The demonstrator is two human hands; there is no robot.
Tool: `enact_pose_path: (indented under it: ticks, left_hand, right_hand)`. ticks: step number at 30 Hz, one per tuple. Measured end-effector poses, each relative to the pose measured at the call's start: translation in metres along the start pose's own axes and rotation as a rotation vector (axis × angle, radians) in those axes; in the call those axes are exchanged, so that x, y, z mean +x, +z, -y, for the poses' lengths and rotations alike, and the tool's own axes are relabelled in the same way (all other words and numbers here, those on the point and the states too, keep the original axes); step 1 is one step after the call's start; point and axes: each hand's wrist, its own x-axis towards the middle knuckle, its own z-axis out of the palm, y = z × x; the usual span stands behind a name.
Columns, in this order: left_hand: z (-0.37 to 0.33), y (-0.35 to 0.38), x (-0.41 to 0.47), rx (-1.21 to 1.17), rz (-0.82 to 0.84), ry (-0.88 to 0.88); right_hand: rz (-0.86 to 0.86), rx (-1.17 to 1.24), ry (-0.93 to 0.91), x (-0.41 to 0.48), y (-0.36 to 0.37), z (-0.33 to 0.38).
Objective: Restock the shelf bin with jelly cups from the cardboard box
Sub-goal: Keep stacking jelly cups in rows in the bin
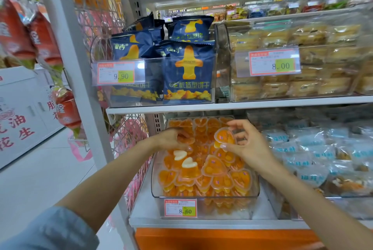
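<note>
STOCKING THE JELLY SHELF: A heart-shaped jelly cup is pinched by its rim between the thumb and fingers of the right hand. It is held tilted, film face toward the camera, just above the far-right part of the clear shelf bin. The bin lies directly below the grip and reaches nearer, its long axis running from the near shelf edge to the far back. It is heaped with orange cups almost to the rim, the pile rising toward the far end.

The right hand is judged the better placed for the setting-down, with only a short drop downward and nearward called for. The left hand is laid with curled fingers on the pile at the far left of the bin; whether a cup is gripped beneath it cannot be told.

Two upturned cups are seen white base up at the middle left of the heap. The upper shelf board hangs close over the far end of the bin, so headroom there is tight, and a cup set on the high heap could be expected to slide. A price tag is clipped to the near wall. Pale blue packets are stacked just to the right, a wire mesh panel stands to the left, and dark blue snack bags sit above. The cardboard box is not in view.
</note>
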Motion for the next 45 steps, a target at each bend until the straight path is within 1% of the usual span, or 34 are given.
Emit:
enact_pose_path:
  ticks: [3,6,10,12,14,15,17,19,22,26,28,30,33,37,38,41,43,45]
  left_hand:
    - [-0.002,0.0,-0.001,-0.009,0.067,-0.022]
    - [-0.002,-0.001,-0.001,-0.03,0.031,-0.049]
    - [0.001,-0.002,0.0,-0.036,0.01,-0.036]
    - [0.001,-0.003,0.0,0.012,-0.047,-0.006]
    - [0.002,-0.007,0.0,0.103,-0.173,0.031]
    - [0.003,-0.01,0.0,0.133,-0.235,0.036]
    - [0.007,-0.016,-0.001,0.15,-0.301,0.007]
    - [0.012,-0.02,0.001,0.212,-0.308,-0.036]
    - [0.015,-0.019,0.005,0.323,-0.277,-0.086]
    - [0.017,-0.018,0.006,0.282,-0.268,-0.141]
    - [0.019,-0.019,0.006,0.298,-0.267,-0.163]
    - [0.019,-0.02,0.005,0.309,-0.266,-0.168]
    - [0.017,-0.018,0.006,0.264,-0.275,-0.167]
    - [0.011,-0.017,0.005,0.307,-0.27,-0.162]
    - [0.01,-0.018,0.002,0.288,-0.273,-0.148]
    - [0.007,-0.018,-0.021,0.093,-0.339,-0.103]
    - [0.009,-0.013,-0.046,0.094,-0.437,-0.034]
    - [0.016,-0.004,-0.071,0.114,-0.504,-0.02]
  right_hand:
    - [0.004,0.006,0.01,0.0,0.0,0.002]
    - [0.011,-0.006,0.014,-0.001,0.0,0.003]
    - [0.013,-0.006,0.008,-0.002,0.0,0.004]
    - [0.015,-0.008,0.004,-0.002,0.0,0.005]
    - [0.014,-0.009,0.0,-0.003,0.0,0.005]
    - [0.013,-0.009,-0.002,-0.003,0.0,0.005]
    - [0.01,-0.01,-0.004,-0.002,0.001,0.005]
    - [0.01,-0.014,-0.004,-0.002,0.001,0.005]
    - [0.007,-0.02,0.0,-0.001,0.002,0.005]
    - [0.011,-0.026,-0.003,-0.001,0.002,0.004]
    - [0.012,-0.026,-0.002,0.0,0.002,0.003]
    - [0.013,-0.026,-0.003,0.0,0.003,0.003]
    - [0.018,-0.03,0.001,0.0,0.004,0.004]
    - [0.031,-0.048,0.003,-0.001,0.006,0.004]
    - [0.031,-0.052,0.005,-0.001,0.006,0.004]
    - [0.031,-0.068,0.023,-0.003,0.004,0.005]
    - [0.032,-0.11,0.035,-0.003,0.003,0.01]
    - [0.02,-0.166,0.05,0.003,0.007,0.02]
